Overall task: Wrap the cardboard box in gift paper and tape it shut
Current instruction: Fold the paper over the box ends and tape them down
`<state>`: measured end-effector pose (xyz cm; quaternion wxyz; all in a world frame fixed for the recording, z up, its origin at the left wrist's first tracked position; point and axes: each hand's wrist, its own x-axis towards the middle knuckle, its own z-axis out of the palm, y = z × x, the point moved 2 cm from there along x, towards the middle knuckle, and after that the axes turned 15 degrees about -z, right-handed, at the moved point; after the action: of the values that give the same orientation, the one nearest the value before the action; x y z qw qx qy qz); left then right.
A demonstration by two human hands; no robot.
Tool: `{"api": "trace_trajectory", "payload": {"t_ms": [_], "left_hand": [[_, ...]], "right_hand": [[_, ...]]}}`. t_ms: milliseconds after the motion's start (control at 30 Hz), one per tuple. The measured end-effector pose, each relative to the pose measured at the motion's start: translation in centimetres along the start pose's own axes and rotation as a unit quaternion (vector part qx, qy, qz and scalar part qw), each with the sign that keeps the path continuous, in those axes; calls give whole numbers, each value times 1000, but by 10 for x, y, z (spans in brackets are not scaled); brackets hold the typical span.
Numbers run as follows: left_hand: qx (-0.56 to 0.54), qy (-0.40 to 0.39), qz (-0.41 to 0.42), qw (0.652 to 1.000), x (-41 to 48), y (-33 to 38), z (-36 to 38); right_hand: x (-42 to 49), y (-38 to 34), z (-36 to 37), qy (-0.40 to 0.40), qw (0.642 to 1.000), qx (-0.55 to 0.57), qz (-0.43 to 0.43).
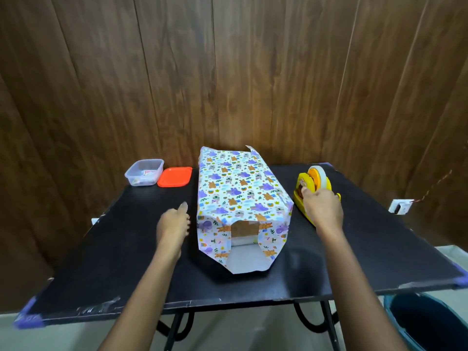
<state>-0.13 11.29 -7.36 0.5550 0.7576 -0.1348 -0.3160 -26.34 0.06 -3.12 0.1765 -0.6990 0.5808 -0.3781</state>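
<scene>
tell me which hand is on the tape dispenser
The right hand: it rests on the yellow tape dispenser right of the wrapped box. The left hand hovers beside the box, holding nothing.

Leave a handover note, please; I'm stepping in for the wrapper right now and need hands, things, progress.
Left hand: free, beside the wrapped box, not touching it.
Right hand: on the yellow tape dispenser, right of the box.
Done: gift paper covers the top and sides.
Left: the near end is open, cardboard showing, bottom flap flat on the table; fold and tape it. The far end is hidden.
</scene>
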Motion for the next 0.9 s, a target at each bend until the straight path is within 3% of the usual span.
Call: {"api": "trace_trajectory", "payload": {"t_ms": [33,100,200,333,500,767,900], "left_hand": [[-25,-32,-7,999,-7,3,0],[-26,-97,-29,994,-23,8,3],[-34,-172,-69,982,-36,7,12],[-132,-213,-120,961,-33,1,21],[-233,-176,-149,945,-24,-1,32],[-220,-164,-52,960,-18,-16,32],[-233,-153,-23,960,-18,-20,35]], "right_hand": [[-5,8,2,-12,995,88,43],[-16,12,10,-72,952,271,121],[-20,9,15,-108,915,362,144],[-18,3,22,-114,888,418,158],[-16,1,37,-71,861,476,167],[-16,6,45,-68,904,410,102],[-22,10,55,-34,875,476,88]]}}
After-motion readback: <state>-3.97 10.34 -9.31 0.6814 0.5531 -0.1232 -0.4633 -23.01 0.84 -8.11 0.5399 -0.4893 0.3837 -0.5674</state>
